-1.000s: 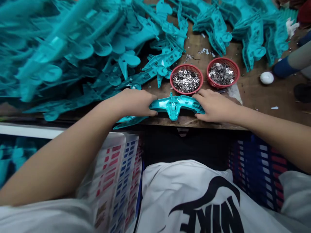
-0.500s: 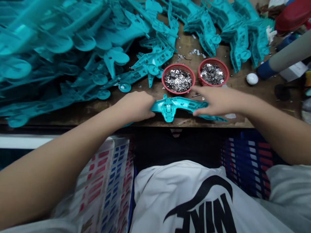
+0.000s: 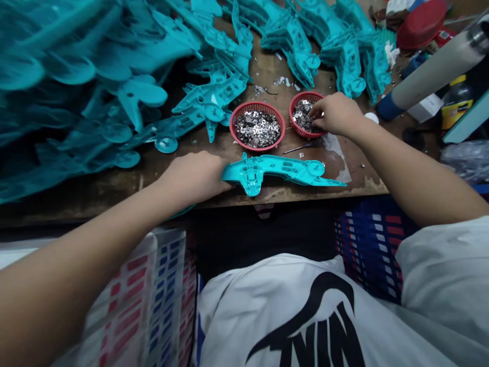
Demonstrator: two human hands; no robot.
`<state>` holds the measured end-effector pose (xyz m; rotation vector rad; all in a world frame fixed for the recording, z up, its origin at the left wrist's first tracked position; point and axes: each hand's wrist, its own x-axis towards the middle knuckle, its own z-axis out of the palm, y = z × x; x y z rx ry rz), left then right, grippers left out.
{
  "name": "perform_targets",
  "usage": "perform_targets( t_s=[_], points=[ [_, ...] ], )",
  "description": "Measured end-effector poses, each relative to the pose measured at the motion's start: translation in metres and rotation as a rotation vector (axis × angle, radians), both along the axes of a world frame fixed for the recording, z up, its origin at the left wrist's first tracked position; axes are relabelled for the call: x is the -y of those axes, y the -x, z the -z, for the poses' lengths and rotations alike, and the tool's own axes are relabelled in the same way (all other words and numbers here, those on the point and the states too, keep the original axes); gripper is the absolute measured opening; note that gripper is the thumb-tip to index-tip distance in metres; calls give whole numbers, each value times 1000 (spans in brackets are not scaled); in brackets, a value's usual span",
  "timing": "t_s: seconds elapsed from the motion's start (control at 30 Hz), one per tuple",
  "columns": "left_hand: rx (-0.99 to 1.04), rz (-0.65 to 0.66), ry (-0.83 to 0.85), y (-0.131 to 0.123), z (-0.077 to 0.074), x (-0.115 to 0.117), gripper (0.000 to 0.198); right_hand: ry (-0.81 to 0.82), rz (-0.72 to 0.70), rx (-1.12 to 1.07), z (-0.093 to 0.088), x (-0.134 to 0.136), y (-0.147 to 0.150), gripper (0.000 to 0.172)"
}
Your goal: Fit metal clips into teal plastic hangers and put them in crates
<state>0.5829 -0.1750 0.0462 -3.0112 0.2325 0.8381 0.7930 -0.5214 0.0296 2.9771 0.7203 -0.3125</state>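
Dim, even light, with blur down the left side

Soft, rather dim light lies evenly across the table (image 3: pixel 114 186), and its source cannot be told. Shadows stay faint, apart from the deep black below the table's near edge. Small glints spark off the metal pieces (image 3: pixel 257 129) in the red basket (image 3: pixel 231 127), and a mild sheen runs along the teal plastic frame (image 3: pixel 267 165), which looks fairly sharp. Toward the left edge, the teal plastic parts (image 3: pixel 49 66) smear into blur, as does the left forearm (image 3: pixel 64 285). Wide-angle distortion stretches the grey tube (image 3: pixel 431 71) near the top right corner.
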Motion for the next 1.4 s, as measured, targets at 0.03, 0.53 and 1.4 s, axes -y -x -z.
perform_targets(
  t_s=[0.03, 0.53, 1.4],
  points=[
    [-14, -7, -28, -1, -1, 1, 52, -15, -30, 7, 2, 2, -2, 39],
    [-57, 1, -126, -1, -15, 12, 41, -38, -242, -94, 9, 12, -23, 44],
    [3, 14, -123, -4, 0, 1, 39, -112, -88, -39, -28, 3, 2, 47]
  ],
)
